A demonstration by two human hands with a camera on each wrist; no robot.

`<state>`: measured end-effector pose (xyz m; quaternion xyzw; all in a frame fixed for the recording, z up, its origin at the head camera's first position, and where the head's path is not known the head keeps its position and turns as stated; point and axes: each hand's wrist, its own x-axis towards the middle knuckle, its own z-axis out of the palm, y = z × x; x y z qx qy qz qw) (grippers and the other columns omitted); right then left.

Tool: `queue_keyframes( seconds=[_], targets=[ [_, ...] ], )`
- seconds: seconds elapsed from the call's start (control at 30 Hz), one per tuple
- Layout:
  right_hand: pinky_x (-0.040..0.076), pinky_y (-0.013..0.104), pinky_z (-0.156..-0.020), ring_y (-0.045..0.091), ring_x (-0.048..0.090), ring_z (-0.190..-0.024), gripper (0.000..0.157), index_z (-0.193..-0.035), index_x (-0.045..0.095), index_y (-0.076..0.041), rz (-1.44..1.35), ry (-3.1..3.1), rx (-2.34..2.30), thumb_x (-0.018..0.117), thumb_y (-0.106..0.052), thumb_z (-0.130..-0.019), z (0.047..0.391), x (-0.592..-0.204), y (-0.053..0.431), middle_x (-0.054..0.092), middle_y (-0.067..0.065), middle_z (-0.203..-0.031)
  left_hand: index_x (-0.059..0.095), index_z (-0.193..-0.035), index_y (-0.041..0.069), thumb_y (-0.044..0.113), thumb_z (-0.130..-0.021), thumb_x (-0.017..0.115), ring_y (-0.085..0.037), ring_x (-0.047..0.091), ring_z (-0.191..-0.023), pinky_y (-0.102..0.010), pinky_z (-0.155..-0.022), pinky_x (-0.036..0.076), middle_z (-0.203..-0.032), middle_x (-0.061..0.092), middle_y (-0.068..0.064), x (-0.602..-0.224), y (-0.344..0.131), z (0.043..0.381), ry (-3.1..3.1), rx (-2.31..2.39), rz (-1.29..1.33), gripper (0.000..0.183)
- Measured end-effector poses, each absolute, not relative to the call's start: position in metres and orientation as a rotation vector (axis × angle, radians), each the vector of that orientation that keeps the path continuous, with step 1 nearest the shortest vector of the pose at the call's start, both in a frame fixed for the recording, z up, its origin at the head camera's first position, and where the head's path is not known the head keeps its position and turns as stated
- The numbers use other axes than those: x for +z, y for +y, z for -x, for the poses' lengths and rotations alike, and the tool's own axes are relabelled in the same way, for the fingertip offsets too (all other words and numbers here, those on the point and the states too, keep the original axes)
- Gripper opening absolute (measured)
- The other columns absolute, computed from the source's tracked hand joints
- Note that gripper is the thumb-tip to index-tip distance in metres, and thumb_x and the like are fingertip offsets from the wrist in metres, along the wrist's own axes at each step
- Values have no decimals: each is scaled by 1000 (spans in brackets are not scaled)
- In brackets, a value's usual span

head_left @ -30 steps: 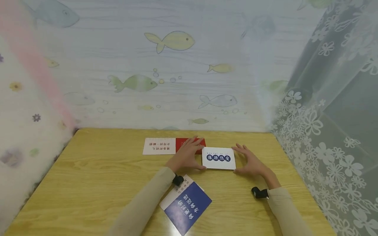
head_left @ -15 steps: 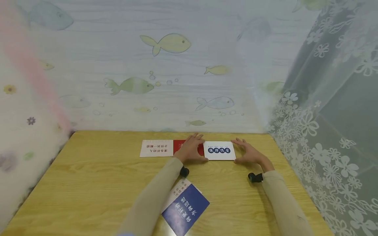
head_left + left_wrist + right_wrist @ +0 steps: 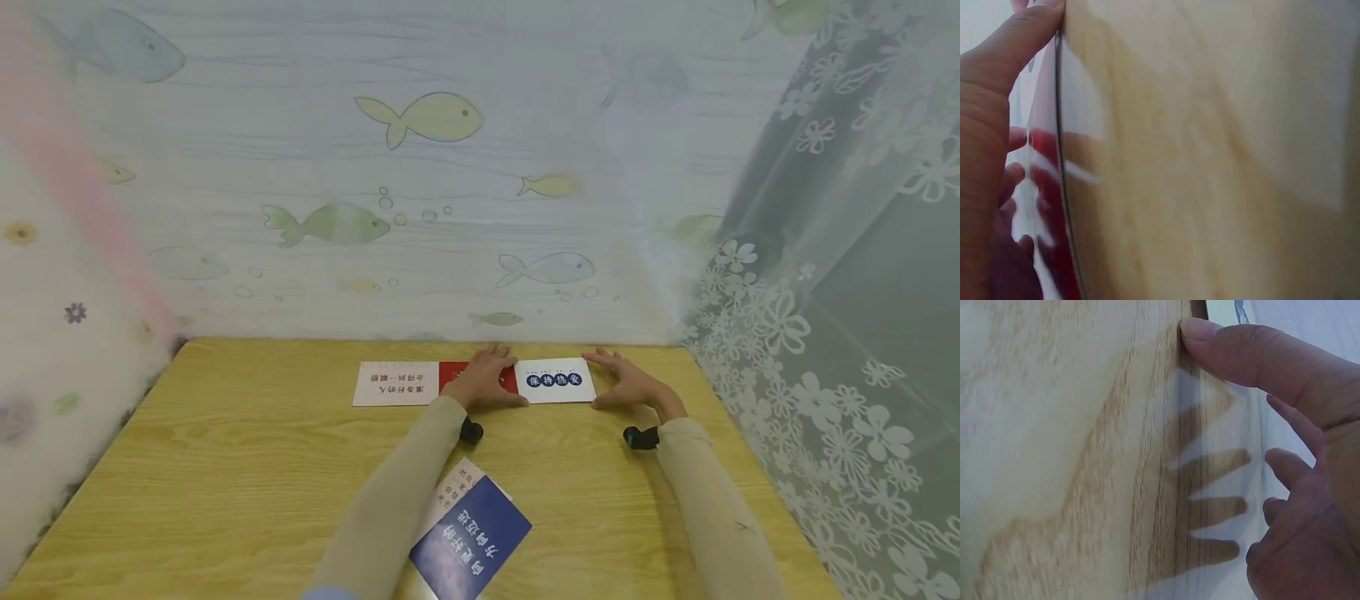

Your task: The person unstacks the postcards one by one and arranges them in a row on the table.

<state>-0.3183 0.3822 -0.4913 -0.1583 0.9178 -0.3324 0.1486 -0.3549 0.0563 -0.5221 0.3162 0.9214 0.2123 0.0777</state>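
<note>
Left hand (image 3: 483, 381) and right hand (image 3: 633, 386) pinch the white card (image 3: 555, 381) between them, exact contact unclear; this looks like squaring it beside the red card (image 3: 452, 372), next calling for even release.

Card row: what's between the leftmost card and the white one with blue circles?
A red card, partly hidden by the left hand; the head view shows it between the leftmost card and the white card.
</note>
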Motion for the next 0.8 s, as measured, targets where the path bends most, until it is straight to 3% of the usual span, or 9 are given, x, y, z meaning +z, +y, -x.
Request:
queue_keyframes(
  seconds=[0.43,0.8],
  targets=[
    [-10,76,-114,51,-20,-150,95,-161,26,-9,418,2552,-1025,82,-16,-85,320,-502,386,-6,24,-169,41,-157,13,56,-83,78,-29,15,-157,-45,-130,6,-168,26,-8,-522,51,351,2694,783,-907,93],
    [-15,74,-115,49,-18,-152,94,-162,27,-13,423,2590,-1009,80,-22,-86,313,-508,381,-5,22,-169,41,-157,13,53,-83,78,-28,17,-157,-44,-129,8,-168,26,-7,-525,44,351,2665,799,-930,92]
  ],
)
